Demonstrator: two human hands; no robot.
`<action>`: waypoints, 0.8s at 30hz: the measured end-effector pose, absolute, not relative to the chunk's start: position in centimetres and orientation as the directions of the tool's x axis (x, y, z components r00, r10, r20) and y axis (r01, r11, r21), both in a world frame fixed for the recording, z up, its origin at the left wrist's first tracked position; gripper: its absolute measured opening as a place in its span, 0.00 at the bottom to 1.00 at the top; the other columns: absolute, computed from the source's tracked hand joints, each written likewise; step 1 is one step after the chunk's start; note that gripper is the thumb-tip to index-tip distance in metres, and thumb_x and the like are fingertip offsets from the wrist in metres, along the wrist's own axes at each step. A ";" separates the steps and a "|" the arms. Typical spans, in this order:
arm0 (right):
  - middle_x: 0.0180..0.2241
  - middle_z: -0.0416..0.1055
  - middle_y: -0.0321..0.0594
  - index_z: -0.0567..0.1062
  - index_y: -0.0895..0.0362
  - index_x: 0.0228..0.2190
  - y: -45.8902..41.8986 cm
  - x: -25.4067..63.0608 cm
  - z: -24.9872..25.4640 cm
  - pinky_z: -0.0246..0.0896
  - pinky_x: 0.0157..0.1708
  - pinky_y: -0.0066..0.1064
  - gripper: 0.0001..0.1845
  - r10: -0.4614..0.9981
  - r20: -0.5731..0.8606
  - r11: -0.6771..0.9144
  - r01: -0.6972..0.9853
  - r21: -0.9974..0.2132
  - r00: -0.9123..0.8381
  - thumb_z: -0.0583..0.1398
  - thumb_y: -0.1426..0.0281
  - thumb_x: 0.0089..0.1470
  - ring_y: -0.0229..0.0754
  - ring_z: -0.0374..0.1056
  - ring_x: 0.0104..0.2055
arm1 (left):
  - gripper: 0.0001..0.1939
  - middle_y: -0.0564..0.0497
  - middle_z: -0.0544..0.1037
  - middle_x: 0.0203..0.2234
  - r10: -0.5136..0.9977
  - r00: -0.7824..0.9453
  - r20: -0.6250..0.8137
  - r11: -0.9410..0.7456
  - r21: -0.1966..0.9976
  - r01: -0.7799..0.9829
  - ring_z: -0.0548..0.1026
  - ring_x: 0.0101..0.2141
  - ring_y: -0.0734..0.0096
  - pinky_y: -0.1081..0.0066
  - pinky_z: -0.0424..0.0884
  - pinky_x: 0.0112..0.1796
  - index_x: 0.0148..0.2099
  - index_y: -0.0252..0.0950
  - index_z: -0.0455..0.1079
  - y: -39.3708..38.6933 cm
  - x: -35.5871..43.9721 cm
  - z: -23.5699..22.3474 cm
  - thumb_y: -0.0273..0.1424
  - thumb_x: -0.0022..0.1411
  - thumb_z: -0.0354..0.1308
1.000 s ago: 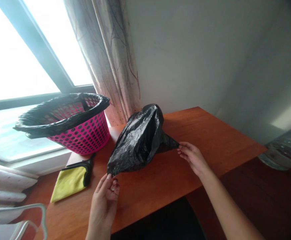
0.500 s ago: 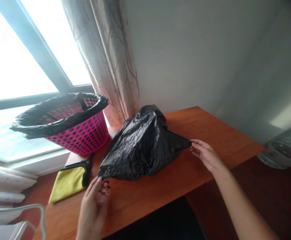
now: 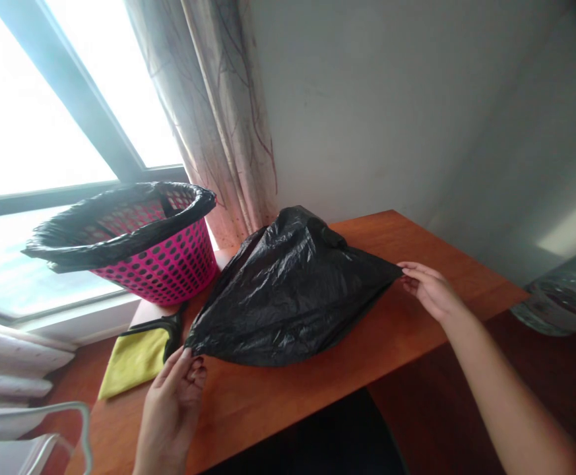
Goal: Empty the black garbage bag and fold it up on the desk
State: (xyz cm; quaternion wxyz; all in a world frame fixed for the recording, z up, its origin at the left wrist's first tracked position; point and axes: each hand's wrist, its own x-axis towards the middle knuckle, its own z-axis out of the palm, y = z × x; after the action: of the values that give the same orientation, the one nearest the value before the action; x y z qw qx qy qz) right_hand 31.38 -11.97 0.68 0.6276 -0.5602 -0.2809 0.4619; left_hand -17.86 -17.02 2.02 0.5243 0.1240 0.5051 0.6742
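A black plastic bag (image 3: 288, 297) spreads between my hands over the wooden table, its near edge pulled fairly taut. My left hand (image 3: 176, 382) pinches the bag's near left corner between thumb and fingers. At the opposite corner, my right hand (image 3: 429, 287) is closed in a pinch as well. Behind the left hand lies a folded yellow cloth (image 3: 136, 361) with a dark border. Whatever is under or inside the bag's raised far part is hidden.
A pink perforated basket (image 3: 163, 264) with a black bag folded over its rim stands at the table's (image 3: 391, 237) back left, by the window. Curtains (image 3: 218, 112) hang behind it. A clear plastic-looking container (image 3: 559, 300) is right of the table. A pale metal frame (image 3: 82, 422) is at lower left.
My hands have moved farther apart, the right one outward and slightly up, the left one a little outward. The bag's near edge is stretched wider and smoother.
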 end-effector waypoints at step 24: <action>0.50 0.69 0.45 0.70 0.58 0.51 -2.3 32.7 12.1 0.69 0.45 0.43 0.19 0.830 0.195 0.124 0.167 -0.978 0.523 0.59 0.63 0.62 0.45 0.70 0.47 | 0.07 0.56 0.71 0.18 0.926 -0.345 -0.152 -0.032 0.880 -0.474 0.68 0.19 0.83 0.85 0.62 0.19 0.27 0.32 0.67 -0.3 -12.4 7.9 0.17 0.53 0.59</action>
State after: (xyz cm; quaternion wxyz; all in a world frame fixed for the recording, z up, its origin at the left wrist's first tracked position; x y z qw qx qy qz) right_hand 32.68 -2.28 12.11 0.6273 -0.6067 -0.4106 0.2641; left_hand -12.35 -0.25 7.94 0.5180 0.2433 0.4645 0.6758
